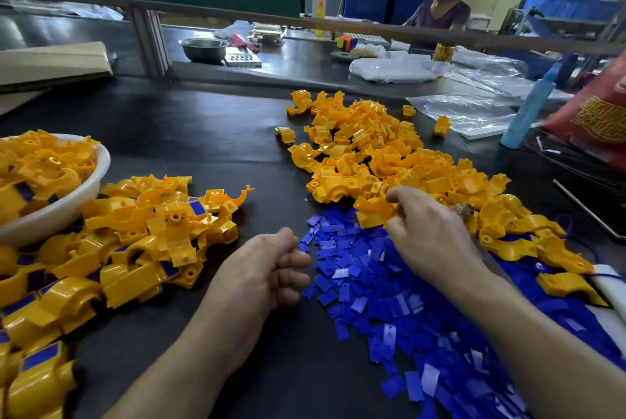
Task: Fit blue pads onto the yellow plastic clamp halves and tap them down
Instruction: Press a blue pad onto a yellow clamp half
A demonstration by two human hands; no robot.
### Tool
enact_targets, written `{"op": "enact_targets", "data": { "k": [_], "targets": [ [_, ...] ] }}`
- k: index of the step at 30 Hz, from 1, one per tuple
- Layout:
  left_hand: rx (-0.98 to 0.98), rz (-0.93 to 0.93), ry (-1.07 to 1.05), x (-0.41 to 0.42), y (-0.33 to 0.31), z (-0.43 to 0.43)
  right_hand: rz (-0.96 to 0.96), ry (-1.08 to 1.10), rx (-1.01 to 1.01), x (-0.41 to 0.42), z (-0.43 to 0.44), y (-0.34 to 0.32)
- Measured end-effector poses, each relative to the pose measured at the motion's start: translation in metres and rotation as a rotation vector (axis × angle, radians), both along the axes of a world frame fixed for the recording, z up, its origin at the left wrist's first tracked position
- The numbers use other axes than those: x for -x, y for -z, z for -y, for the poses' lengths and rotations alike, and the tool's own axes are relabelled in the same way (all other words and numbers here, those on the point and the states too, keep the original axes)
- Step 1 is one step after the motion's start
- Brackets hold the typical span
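The right hand [430, 229] is pinching a yellow clamp half [372, 212] at the far edge of the blue pad heap [372, 283], its long axis running left to right. The left hand [267, 269] is hanging loosely curled, apparently empty, at the heap's left edge, nearer the pads. Well left of the heap, a white bowl [98, 168] is holding padded halves.
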State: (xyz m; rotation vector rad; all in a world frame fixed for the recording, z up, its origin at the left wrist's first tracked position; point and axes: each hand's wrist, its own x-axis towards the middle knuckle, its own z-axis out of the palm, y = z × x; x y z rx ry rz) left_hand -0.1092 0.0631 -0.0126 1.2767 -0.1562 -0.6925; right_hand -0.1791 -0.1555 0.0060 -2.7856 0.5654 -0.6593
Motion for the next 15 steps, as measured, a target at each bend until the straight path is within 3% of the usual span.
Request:
{"op": "enact_targets", "data": {
  "k": [3,6,10,15],
  "targets": [
    [-0.101,0.215,0.075,0.009,0.001,0.0,-0.054,-0.093,-0.364,0.026,-0.021,-0.006],
    [-0.219,0.456,0.188,0.019,0.002,0.0,-0.137,-0.248,-0.515,0.041,-0.042,-0.012],
    [-0.172,0.476,0.255,0.027,0.0,-0.001,-0.185,-0.327,-0.764,0.046,-0.052,-0.019],
    [-0.205,0.489,0.177,0.029,-0.001,0.002,-0.096,-0.195,-1.1,0.048,-0.061,-0.017]
  ]
}}
